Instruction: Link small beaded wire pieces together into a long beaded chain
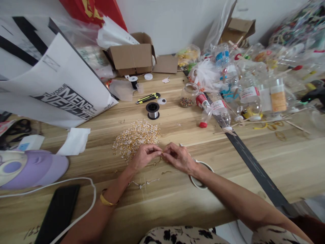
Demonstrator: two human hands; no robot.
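My left hand (144,156) and my right hand (178,158) meet fingertip to fingertip over the table. Both are closed in a pinch on a small gold-coloured jewellery piece (161,153), too small to make out fully. A thin gold chain (153,164) shows just below the fingers; whether it joins the pinched piece I cannot tell. Behind my left hand spreads a pile of small gold and clear jewellery pieces (137,135). Closer to me lie a silvery chain with sparkling bits (141,186) and a short chain piece (167,172). Under my right wrist is a white ring-shaped object (199,187).
Beyond the pile stand a wire spool (152,111), a yellow-black utility knife (148,98) and a jar of beads (186,101). Plastic bottles (220,110) crowd the right. At left are a white paper bag (50,81), a purple device (43,167), a phone (58,213) and a white cable (94,189).
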